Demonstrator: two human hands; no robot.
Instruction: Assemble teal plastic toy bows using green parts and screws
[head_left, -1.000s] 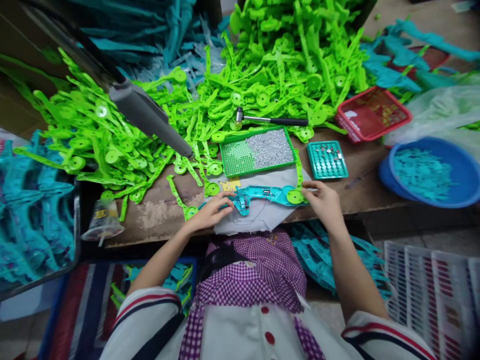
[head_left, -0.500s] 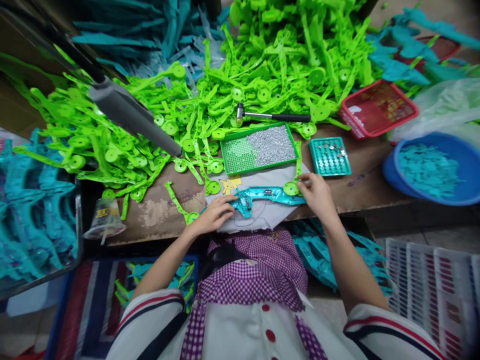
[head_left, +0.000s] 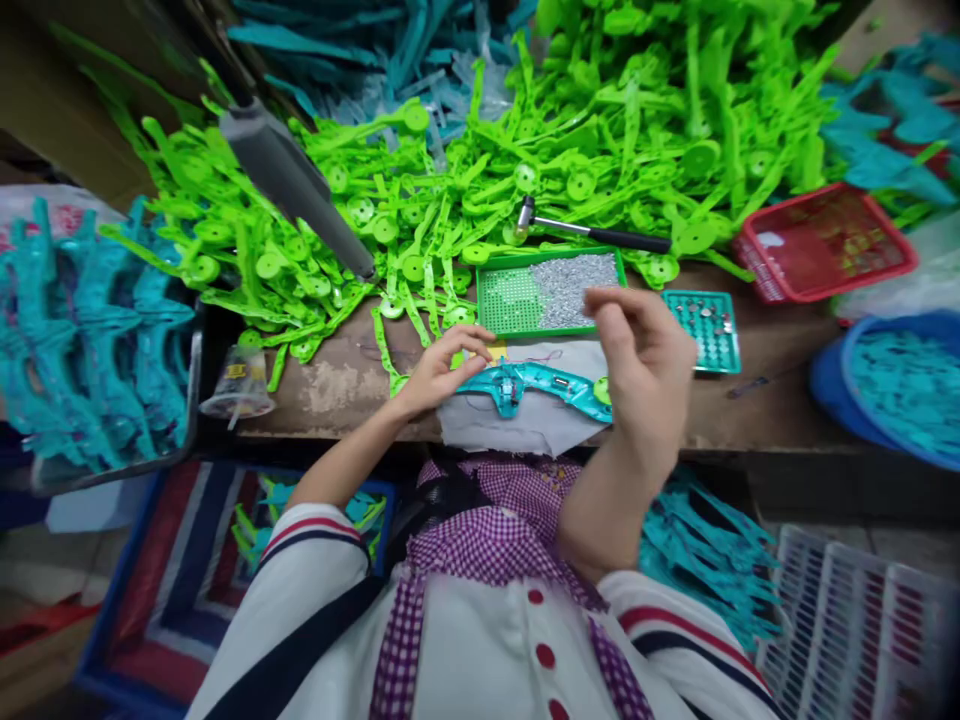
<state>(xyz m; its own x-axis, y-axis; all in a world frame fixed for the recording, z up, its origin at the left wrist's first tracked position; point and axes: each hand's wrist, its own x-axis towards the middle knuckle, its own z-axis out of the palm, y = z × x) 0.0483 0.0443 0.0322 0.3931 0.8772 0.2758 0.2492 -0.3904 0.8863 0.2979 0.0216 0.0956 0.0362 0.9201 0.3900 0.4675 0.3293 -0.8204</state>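
Observation:
A long teal plastic shell half (head_left: 536,376), with small parts and thin wires in its middle, lies on a pale cloth (head_left: 547,436) at the table's front edge. At its left end is my left hand (head_left: 442,372), fingers stretched and apart from the thumb, which touches the shell. My right hand (head_left: 646,365) is raised above the shell's right end, nearer the camera and slightly blurred. Its fingers are curled together; whatever they hold, if anything, cannot be made out. Beside that hand, a green disc-ended piece (head_left: 602,390) sits on the shell, partly hidden.
Behind the cloth stand a green tray (head_left: 510,300) of small silver pieces and a teal tray (head_left: 724,335). A hammer (head_left: 592,234) rests against piled green parts (head_left: 442,200). A red basket (head_left: 825,245) and blue tub (head_left: 840,375) stand right, a plastic cup (head_left: 238,380) left.
My right hand has lifted off the shell's right end, moving up toward the camera. My left hand has shifted along the shell's left end, its fingers lifting from it. The view has turned slightly.

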